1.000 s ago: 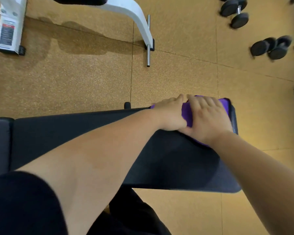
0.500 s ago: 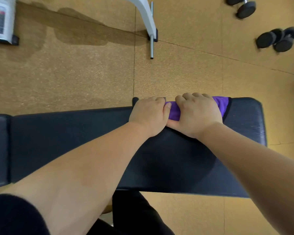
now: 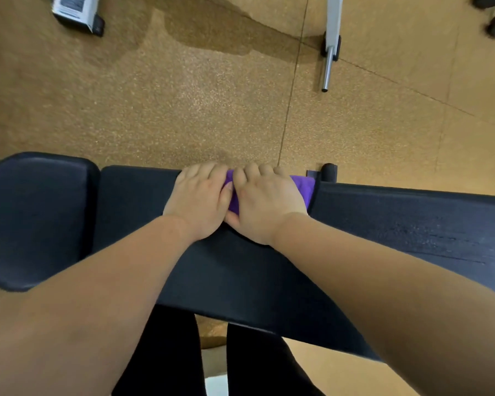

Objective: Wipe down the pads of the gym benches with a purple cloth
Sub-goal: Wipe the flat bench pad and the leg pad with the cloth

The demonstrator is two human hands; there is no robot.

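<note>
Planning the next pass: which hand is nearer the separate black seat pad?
Left. The left hand lies between the separate black seat pad and the right hand, which is farther along the long black bench pad.

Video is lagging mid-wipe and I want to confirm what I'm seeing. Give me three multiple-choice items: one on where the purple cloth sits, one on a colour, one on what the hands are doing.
1. Where on the long black vinyl bench pad is the soft purple cloth? A near edge; B far edge; C hanging off the right end.
2. What colour is the speckled rubber floor? A tan; B grey; C blue.
3. How are the left hand and right hand placed? A raised off the cloth; B fingers curled over the cloth; C flat on the floor.
Key: B, the cloth lies along the far edge; A, the floor is tan; B, both hands' fingers bend over the cloth there.
</note>
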